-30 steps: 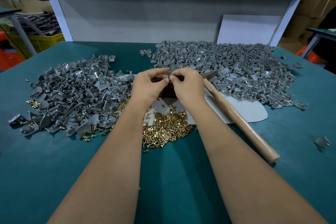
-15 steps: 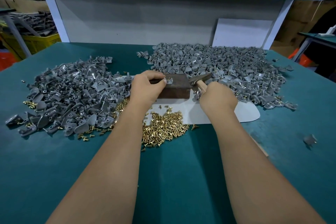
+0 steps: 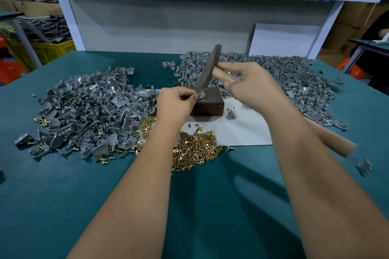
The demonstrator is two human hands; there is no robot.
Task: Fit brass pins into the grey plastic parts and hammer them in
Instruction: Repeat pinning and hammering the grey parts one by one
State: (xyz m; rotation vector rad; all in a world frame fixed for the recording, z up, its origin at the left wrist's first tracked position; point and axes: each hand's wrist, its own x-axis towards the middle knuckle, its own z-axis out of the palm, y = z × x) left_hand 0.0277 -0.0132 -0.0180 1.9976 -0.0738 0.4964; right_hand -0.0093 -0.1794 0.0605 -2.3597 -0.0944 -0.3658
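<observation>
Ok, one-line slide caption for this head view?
Left hand steadies a grey part on the block; right hand raises the hammer.

The right hand (image 3: 250, 86) covers the middle of the wooden hammer handle (image 3: 332, 142), whose free end is motion-blurred. The left hand (image 3: 175, 104) hides part of the small grey plastic part (image 3: 201, 94); its brass pin is too small to tell.

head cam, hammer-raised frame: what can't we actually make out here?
- Pin seating in the grey part on the brown block: too small, and the left hand covers its near side.
- Hammer handle middle: hidden inside the right hand and behind the forearm; the butt end is motion-blurred.
- White sheet: left part hidden by the left arm and the brass pins.
- Block's left end: behind the left hand.
</observation>
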